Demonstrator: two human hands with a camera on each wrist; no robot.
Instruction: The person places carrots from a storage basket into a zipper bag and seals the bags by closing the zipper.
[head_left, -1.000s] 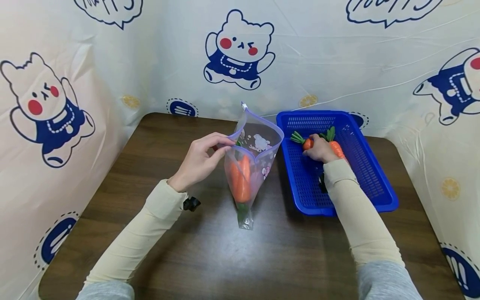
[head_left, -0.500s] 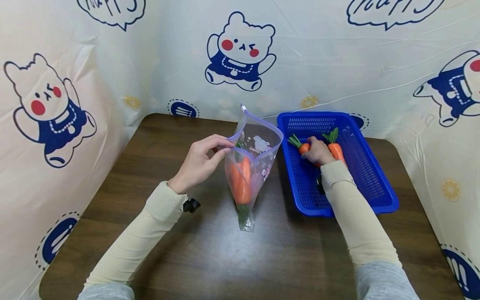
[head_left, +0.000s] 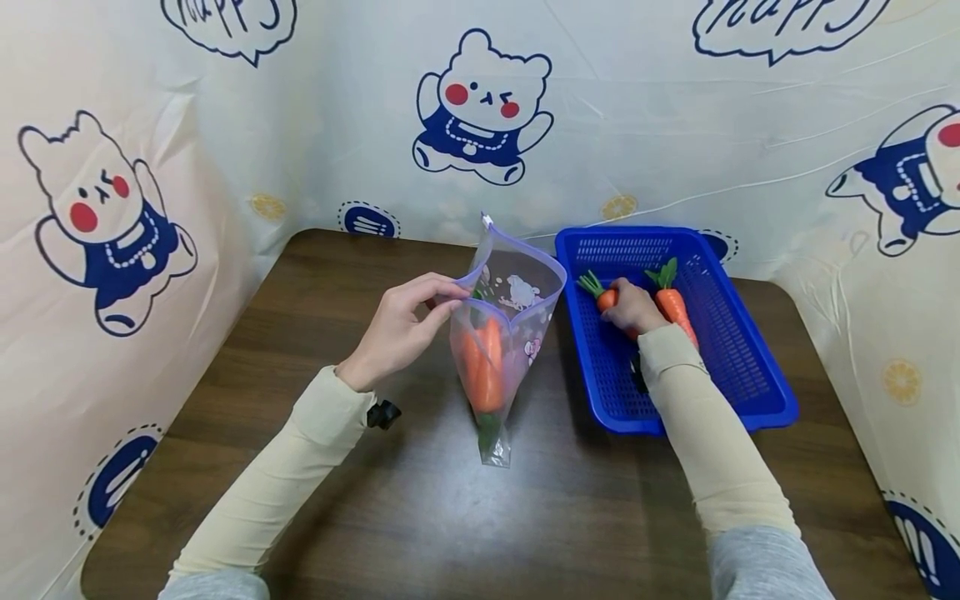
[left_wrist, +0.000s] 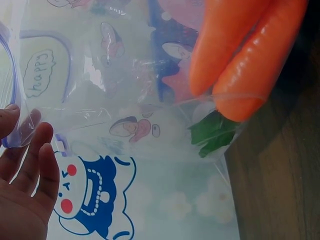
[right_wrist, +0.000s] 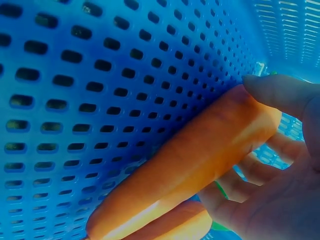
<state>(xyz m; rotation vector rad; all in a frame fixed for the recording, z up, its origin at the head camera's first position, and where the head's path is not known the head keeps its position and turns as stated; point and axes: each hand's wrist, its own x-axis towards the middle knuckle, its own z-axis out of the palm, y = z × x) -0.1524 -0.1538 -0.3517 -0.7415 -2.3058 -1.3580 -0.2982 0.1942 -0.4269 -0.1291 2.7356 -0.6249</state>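
Carrot (right_wrist: 190, 155) inside blue basket (head_left: 757, 392), held near green-stem end in right hand (head_left: 636, 310), grip partly closed, thumb and fingers on opposite sides. 2nd carrot (head_left: 675, 312) also inside basket. Left of basket, on bench (head_left: 465, 525): clear bag (head_left: 517, 292), rim pinched by left hand (head_left: 401, 321), bagged carrots (left_wrist: 255, 65) inside.

Two carrots (left_wrist: 267, 60) are in one bag (head_left: 531, 329) that the left hand (head_left: 401, 327) pinches. One basket (head_left: 738, 358) has two more: one carrot (right_wrist: 185, 165) in the right hand (head_left: 636, 308), another carrot (head_left: 672, 307) near it.
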